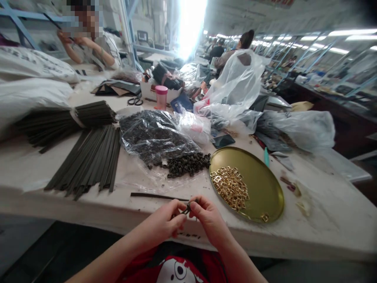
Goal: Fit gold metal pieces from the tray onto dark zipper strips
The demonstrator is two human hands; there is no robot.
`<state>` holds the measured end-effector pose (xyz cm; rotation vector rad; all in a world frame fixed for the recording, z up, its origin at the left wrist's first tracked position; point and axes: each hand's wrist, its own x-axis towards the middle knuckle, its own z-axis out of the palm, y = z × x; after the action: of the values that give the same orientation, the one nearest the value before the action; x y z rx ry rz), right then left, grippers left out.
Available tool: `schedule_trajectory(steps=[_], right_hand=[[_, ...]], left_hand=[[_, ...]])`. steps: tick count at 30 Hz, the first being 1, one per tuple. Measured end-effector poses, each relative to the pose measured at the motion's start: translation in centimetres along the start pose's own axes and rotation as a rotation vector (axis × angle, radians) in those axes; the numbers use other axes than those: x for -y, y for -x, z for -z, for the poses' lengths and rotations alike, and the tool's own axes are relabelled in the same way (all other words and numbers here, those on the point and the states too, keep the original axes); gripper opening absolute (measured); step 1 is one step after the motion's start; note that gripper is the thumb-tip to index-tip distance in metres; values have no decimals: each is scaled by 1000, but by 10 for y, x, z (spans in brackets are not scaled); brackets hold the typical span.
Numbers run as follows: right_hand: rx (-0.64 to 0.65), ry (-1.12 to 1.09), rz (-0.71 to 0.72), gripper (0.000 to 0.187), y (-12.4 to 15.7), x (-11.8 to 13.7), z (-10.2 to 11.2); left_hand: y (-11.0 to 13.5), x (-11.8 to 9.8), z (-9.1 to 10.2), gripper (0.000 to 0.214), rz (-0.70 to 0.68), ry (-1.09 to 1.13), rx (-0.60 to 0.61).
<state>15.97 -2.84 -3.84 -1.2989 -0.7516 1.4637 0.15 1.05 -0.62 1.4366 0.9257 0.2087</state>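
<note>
At the table's front edge, my left hand (169,221) and my right hand (209,217) meet, fingers pinched together. Between the fingertips is a small piece of dark strap (186,211), mostly covered by them. Just behind them a narrow dark strip (159,196) lies flat, its right end reaching my fingers; whether it joins the held piece I cannot tell. Small dark loops (188,164) spill from a clear plastic bag (156,133) beyond my hands. Right of my right hand, a round gold tray (262,177) carries a heap of gold square rings (231,188).
Dark strips lie in a loose pile (88,161) and a tied bundle (73,118) at left. Scissors (135,101), a pink-lidded jar (161,97) and plastic bags (235,86) stand at the back. One person (97,49) sits across the table; others are farther off.
</note>
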Motion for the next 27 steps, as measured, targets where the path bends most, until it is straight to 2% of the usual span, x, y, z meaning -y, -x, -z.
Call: schedule_trajectory(steps=[2,4,8,11,13,14,16,17,19,22,27], right_hand=[[-65,-5,52,26,0,0,-1],[-83,-24,85,27,0,-4,-6],[17,82,119,29,0,-13,-12],[24,500,283,27,-5,-3,8],[-137,910,385,20,-15,12,34],[-217,1102,405,18,-22,20,48],[-316,1446,347,17,-39,33,74],[-334,1506,325,18,-48,37,85],[-336,1565,284,17,-66,41,101],[-305,1568,238,11,-86,40,113],[-242,1513,185,10,-95,36,120]], left_hand=[[3,2,1,36,4,-5,37],[2,4,-1,45,-42,2,-9],[-5,6,0,55,-65,48,-66],[-12,7,7,40,-70,7,-121],[-17,9,11,34,-52,1,-149],[-20,10,12,34,-34,11,-158],[-26,12,11,33,6,41,-159],[-29,13,10,32,20,56,-157],[-34,14,6,30,42,72,-138],[-39,14,3,28,73,82,-115],[-40,14,2,26,111,68,-98]])
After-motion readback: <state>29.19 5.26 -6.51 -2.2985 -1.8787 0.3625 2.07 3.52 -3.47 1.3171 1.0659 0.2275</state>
